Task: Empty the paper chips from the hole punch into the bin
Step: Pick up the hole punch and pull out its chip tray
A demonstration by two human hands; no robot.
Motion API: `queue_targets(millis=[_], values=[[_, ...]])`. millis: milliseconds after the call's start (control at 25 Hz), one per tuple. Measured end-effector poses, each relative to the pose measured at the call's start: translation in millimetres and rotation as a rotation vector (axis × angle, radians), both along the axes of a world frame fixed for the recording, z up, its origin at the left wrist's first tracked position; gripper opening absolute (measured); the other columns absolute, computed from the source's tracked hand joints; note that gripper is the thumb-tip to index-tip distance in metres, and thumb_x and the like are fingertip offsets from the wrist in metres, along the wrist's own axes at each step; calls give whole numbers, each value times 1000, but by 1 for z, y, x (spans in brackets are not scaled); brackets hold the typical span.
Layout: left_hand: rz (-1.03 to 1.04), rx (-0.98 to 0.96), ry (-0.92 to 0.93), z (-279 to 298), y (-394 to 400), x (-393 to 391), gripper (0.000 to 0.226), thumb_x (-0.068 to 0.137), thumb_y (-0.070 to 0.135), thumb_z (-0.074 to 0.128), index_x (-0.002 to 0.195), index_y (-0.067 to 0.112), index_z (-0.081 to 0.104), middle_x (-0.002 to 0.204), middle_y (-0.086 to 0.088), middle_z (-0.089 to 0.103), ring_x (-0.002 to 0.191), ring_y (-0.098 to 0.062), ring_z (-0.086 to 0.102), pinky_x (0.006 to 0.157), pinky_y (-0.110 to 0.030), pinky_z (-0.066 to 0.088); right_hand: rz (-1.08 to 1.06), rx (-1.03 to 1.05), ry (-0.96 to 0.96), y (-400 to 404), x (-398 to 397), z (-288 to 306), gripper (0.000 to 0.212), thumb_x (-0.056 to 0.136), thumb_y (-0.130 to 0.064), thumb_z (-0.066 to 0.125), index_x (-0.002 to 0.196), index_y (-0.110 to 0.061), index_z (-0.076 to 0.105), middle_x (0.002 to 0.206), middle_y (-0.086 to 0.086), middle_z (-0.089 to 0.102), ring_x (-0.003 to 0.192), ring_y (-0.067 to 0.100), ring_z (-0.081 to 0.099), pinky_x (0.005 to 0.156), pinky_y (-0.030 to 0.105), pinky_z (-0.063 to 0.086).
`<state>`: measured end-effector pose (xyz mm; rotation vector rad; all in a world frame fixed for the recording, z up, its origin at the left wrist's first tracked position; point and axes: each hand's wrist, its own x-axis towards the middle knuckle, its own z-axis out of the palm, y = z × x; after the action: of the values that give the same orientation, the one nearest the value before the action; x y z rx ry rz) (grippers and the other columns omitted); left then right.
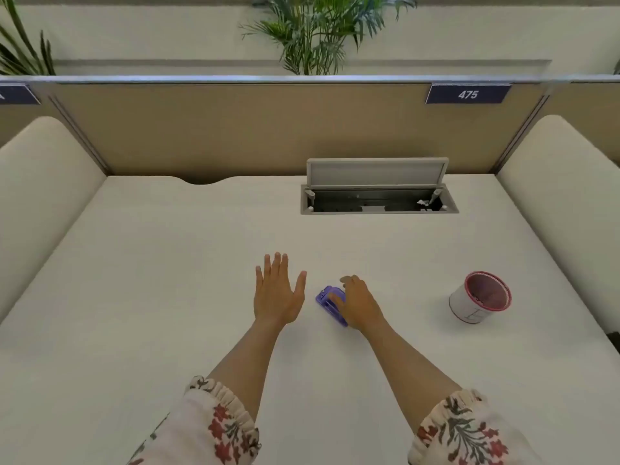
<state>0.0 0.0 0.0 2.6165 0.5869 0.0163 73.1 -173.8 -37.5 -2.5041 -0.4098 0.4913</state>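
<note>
We saw two hands, left hand (277,294) and right hand (359,303), one purple hole punch (330,305), one bin (480,297), and two plants (322,31).

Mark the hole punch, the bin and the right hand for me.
hole punch (324,298), head view, on its purple top left of the fingers.
bin (460,302), head view, on its white outer wall.
right hand (356,301), head view, on its back.

Head-worn view, angled down, desk (201,263) close

Purple hole punch (330,305) lain on white desk (167,263), covered by curled right hand (359,303). Left hand (276,293) held flat, fingers spread, beside it. Bin (478,297) placed well right, tilted.
</note>
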Motion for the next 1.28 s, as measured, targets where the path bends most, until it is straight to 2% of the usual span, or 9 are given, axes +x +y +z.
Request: queue_targets(millis=[160,320,480,680,800,920,1000,1160,1280], values=[[-5,-25,136,-12,7,-5,58,102,43,35,146,6,44,159,-8,36,155,-26,2,125,-42,-3,-6,-65,33,2,-7,-7,21,91,-33,49,93,-12,54,97,2,49,88,23,55,70,29,38],[97,-255,75,-19,-6,-11,43,98,26,49,134,3,57,146,-10,53,153,-27,14,125,-37,1,-116,-1,80,3,-11,0,17,89,-20,58,81,-10,48,86,5,50,72,22,50,62,29,36],[176,-373,0,-17,-20,-11,40,94,20,55,131,6,58,141,-12,54,138,-27,40,115,-35,32,-183,50,138,6,-18,3,23,85,-18,60,68,-9,47,71,8,52,58,21,45,53,29,35],[417,-758,-26,-8,-34,-3,52,100,21,44,150,6,34,145,-11,47,131,-29,49,104,-36,40,-238,269,156,13,-31,14,24,87,-26,67,76,-7,58,73,6,59,64,21,52,56,26,41],[494,-1025,-54,-11,-36,1,33,97,20,42,116,10,67,111,-11,68,103,-31,64,93,-45,51,-241,328,151,16,-41,21,25,88,-30,69,78,-9,61,73,3,61,62,15,53,53,18,38],[522,-1246,-73,-8,-38,-2,30,101,25,45,100,15,73,95,-9,72,84,-25,67,78,-41,57,-266,364,126,16,-45,23,27,87,-33,69,78,-8,64,74,5,64,64,17,55,57,21,43],[514,-1305,-76,-7,-39,-5,31,102,28,46,108,13,72,96,-8,72,84,-25,68,68,-35,57,-281,387,107,12,-46,24,29,86,-35,71,81,-7,66,79,5,68,68,18,59,61,23,46],[513,-1363,-76,-5,-41,-6,32,102,31,48,112,11,70,104,-10,72,86,-28,69,67,-35,57,-354,517,136,2,-41,35,32,90,-40,66,95,-8,68,89,-2,70,77,6,64,62,8,45],[495,-1396,-49,0,-46,-8,26,102,31,49,103,16,70,99,-6,71,81,-24,67,70,-35,55,-427,561,252,1,-26,33,38,98,-40,52,102,-8,72,97,1,75,90,16,72,81,24,54]])
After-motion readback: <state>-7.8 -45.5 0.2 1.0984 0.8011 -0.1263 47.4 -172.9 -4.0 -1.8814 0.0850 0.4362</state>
